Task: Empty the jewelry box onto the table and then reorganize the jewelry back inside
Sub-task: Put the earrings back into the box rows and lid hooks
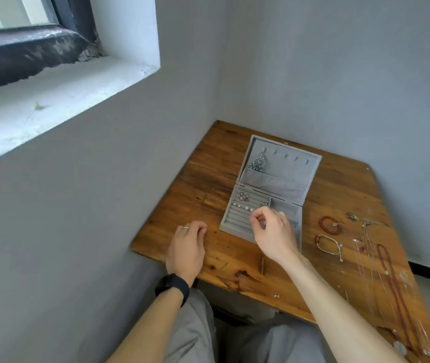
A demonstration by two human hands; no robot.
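**A:** Here's the jewelry box [274,184], grey velvet all over, sitting toward 11 o'clock on the wooden table [208,179] with its lid laid right back.

**B:** Lovely lining! There's a row of little hooks in the lid, and a blue beaded earring [259,162] hangs from the leftmost one above a soft pocket.

**A:** In the base, the ridged ring rolls [237,218] on the left carry pearl studs and small earrings.

**B:** The right hand [274,231] hovers at the base's 6 o'clock edge, thumb and forefinger pinched together. Whether they hold anything, I can't tell.

**A:** The left hand [186,247] is at the box's 8 o'clock, resting on the wood, relaxed and holding nothing.

**B:** At 3 o'clock there's a red bead bracelet [320,222], with a pale cord bracelet [325,235] near it at 4. A long red bead necklace [394,289] lies farther out.
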